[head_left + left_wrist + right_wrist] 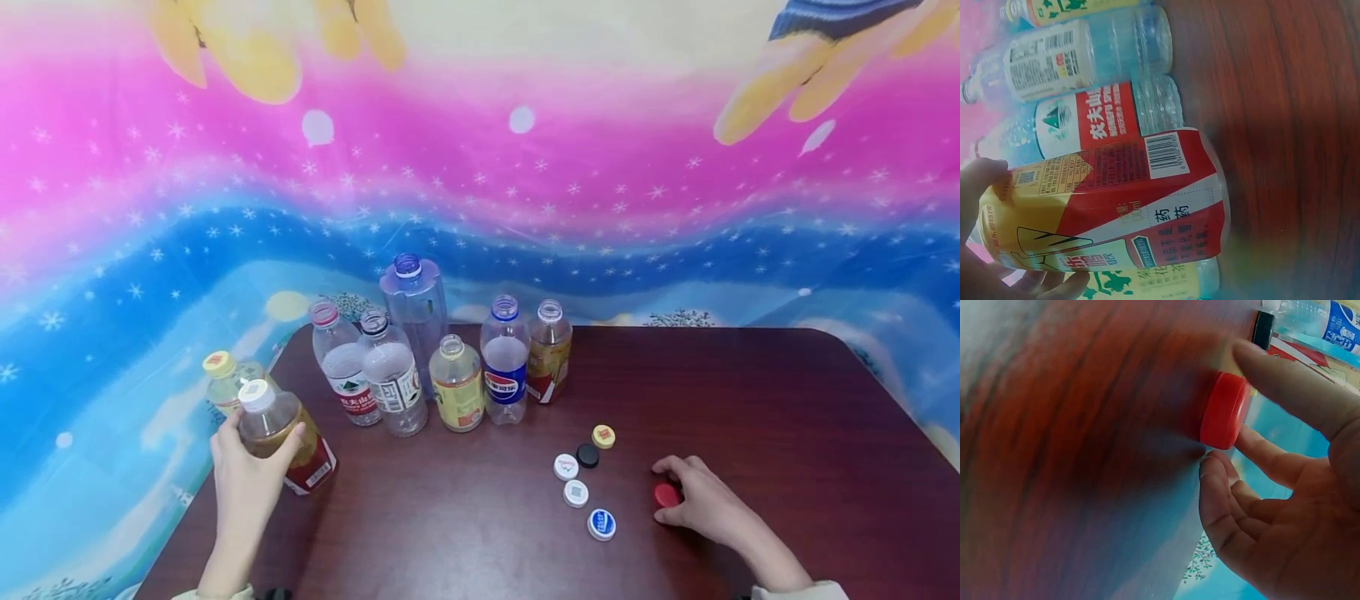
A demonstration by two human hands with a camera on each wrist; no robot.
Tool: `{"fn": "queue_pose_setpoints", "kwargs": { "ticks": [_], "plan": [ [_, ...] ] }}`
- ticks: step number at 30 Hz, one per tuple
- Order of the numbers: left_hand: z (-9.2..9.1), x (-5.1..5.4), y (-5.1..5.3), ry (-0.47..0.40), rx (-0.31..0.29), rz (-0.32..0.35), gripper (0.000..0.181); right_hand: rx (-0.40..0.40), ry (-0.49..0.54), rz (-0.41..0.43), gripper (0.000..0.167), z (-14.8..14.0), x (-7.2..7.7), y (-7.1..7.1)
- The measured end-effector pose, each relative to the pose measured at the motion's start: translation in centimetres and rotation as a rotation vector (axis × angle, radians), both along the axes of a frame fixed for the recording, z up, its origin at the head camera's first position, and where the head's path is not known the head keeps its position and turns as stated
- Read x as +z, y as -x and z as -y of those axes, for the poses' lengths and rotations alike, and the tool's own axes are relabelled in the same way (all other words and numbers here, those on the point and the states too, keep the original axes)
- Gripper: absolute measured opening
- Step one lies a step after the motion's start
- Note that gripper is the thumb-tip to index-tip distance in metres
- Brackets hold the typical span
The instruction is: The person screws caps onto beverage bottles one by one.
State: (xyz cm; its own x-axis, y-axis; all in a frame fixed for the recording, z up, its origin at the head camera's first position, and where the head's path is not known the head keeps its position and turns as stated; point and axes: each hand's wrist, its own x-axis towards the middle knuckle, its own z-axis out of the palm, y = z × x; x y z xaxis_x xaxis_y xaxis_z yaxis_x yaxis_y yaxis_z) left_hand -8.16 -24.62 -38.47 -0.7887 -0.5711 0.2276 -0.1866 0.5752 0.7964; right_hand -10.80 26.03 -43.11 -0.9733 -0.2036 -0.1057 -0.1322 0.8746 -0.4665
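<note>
At the left of the table my left hand grips the upper part of a drink bottle with a white cap and a red-and-gold label. In the left wrist view, the thumb and fingers of this hand wrap round that bottle. Whether its base touches the table, I cannot tell. On the right, a red bottle cap lies on the table between the thumb and fingers of my right hand. The right wrist view shows the thumb apart from the red cap, with fingertips close to its other side.
Several uncapped bottles stand in the middle, among them a Pepsi bottle and a tall purplish bottle. A yellow-capped bottle is behind my left hand. Loose caps, including a black cap and a blue cap, lie left of my right hand.
</note>
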Motion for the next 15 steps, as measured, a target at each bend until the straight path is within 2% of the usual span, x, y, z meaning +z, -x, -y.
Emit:
{"fn": "queue_pose_setpoints", "kwargs": {
  "ticks": [8, 15],
  "plan": [
    [0.8, -0.3, 1.0, -0.077, 0.009, -0.031, 0.086, 0.0, 0.012, -0.027, 0.04, -0.3, -0.4, 0.0],
    [0.9, -0.9, 1.6, -0.111, 0.012, -0.073, 0.087, -0.016, 0.026, -0.023, 0.032, -0.4, -0.4, 0.0]
  ]
}}
